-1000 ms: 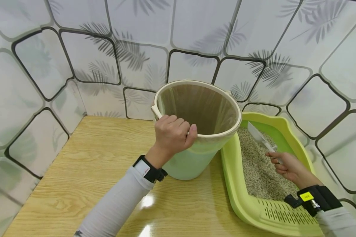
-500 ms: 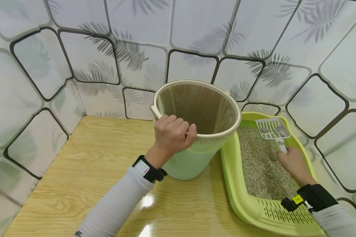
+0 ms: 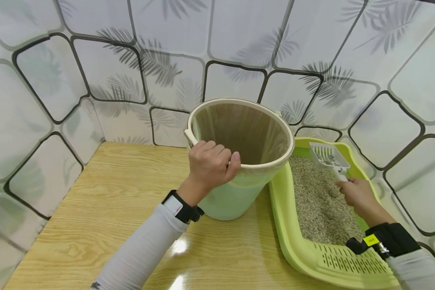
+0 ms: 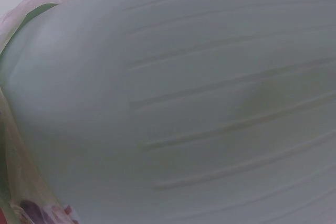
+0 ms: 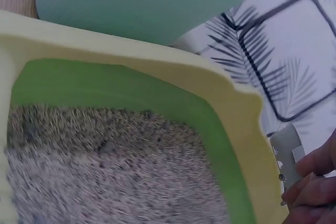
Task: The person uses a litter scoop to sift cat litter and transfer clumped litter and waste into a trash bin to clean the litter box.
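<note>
My left hand (image 3: 212, 163) grips the front rim of a pale green trash bin (image 3: 226, 201), which has a cream rim ring and a clear liner inside. In the left wrist view the bin's ribbed wall (image 4: 210, 93) fills almost everything. My right hand (image 3: 359, 197) holds a white slotted litter scoop (image 3: 330, 156) by its handle, above the far part of a yellow-green litter box (image 3: 284, 225). A few greyish clumps lie in the scoop. Grainy litter (image 3: 315, 201) covers the box floor. In the right wrist view the scoop (image 5: 286, 148) shows at the right, beside the box rim (image 5: 247, 124).
Bin and box stand side by side on a wood-grain table (image 3: 130, 193). Behind and at both sides rises a wall covering (image 3: 235, 32) with stone outlines and leaves. A slotted step (image 3: 348, 262) forms the near end of the box.
The scoop, edge-on over the litter a second ago, has turned to show its slotted face with clumps in it, then shifted slightly left. My left hand and the bin stay put.
</note>
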### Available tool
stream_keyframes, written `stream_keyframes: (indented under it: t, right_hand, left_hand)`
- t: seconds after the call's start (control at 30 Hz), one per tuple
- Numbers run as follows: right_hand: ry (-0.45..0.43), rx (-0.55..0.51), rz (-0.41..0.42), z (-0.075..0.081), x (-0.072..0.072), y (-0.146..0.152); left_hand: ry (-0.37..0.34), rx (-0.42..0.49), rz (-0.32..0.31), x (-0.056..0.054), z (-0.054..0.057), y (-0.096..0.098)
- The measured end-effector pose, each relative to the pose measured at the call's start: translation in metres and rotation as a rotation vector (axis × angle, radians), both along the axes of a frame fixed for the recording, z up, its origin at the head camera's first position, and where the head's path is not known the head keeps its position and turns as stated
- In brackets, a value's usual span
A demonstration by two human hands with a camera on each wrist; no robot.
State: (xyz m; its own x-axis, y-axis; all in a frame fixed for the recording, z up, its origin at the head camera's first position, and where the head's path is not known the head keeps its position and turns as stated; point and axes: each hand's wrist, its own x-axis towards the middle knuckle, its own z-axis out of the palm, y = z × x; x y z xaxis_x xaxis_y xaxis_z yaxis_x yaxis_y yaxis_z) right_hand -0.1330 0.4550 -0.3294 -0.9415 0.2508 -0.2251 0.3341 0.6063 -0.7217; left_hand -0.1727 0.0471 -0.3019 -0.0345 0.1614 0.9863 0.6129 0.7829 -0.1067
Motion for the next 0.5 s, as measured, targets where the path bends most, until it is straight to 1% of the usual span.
stream_keyframes:
  t: [0.07, 0.13, 0.37, 0.43, 0.5]
  right_hand:
    - [0.025, 0.046, 0.032, 0.013, 0.001, -0.009]
    - [0.053, 0.089, 0.059, 0.030, 0.002, -0.021]
    - [0.137, 0.174, 0.176, 0.102, 0.003, -0.075]
    - [0.197, 0.226, 0.217, 0.116, 0.002, -0.091]
    - [0.287, 0.313, 0.266, 0.124, 0.002, -0.108]
  left_hand:
    - [-0.002, -0.001, 0.002, 0.001, 0.001, -0.001]
    - [-0.006, -0.004, 0.004, 0.001, 0.001, -0.002]
    - [-0.013, -0.003, 0.004, 0.001, 0.002, -0.003]
    - [-0.014, -0.004, 0.003, 0.001, 0.001, -0.002]
    - [-0.015, -0.005, 0.002, 0.001, 0.001, -0.001]
